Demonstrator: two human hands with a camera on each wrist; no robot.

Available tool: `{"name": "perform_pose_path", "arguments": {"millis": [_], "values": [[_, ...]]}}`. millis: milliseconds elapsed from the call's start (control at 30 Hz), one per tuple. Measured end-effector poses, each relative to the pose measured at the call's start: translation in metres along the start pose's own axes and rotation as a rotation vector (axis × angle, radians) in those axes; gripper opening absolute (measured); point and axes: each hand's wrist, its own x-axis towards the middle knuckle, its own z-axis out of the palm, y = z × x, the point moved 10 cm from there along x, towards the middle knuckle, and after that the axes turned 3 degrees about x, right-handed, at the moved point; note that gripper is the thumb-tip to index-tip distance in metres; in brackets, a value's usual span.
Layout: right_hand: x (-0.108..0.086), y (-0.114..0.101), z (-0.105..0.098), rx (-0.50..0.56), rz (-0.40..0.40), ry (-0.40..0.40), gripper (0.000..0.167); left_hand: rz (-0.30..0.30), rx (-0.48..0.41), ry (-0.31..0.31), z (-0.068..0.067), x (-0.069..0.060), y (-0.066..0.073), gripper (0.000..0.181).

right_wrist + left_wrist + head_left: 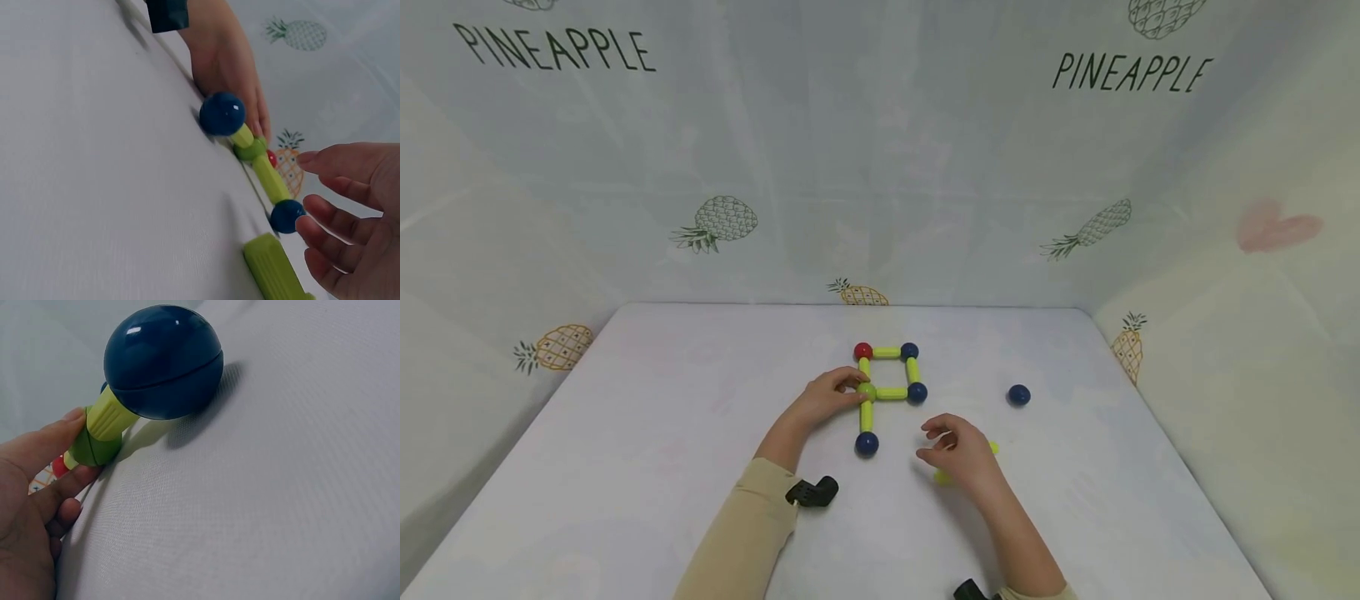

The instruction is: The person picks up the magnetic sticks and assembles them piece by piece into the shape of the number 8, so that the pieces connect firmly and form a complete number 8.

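On the table lies a figure of lime-yellow rods and balls: a square with a red ball (863, 351), blue balls and a green ball (868, 391) at its corners. One more rod (867, 417) runs from the green ball toward the near side and ends in a blue ball (867, 444). My left hand (826, 398) pinches the green ball between thumb and fingers. Nothing is between the fingers of my right hand (962, 454), which is raised with fingers loosely bent. Beneath it a loose lime-yellow rod (272, 265) lies on the table, partly hidden in the head view.
A loose blue ball (1018, 395) sits to the right of the figure. The white table (662, 433) ends at a hanging cloth (880, 167) printed with pineapples at the back and sides. Black wrist cameras (812, 492) are strapped at the sleeves.
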Motion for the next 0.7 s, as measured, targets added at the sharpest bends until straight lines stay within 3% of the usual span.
{"name": "perform_pose_path", "arguments": {"millis": [333,700], "values": [[-0.003,0.015,-0.007,-0.096,0.036,-0.023,0.030,-0.013,-0.019,0.005,-0.001,-0.002,0.002,0.026],[-0.009,0.024,-0.009,-0.122,0.027,-0.051,0.033,-0.027,-0.024,0.008,-0.001,-0.003,0.003,0.026]]}}
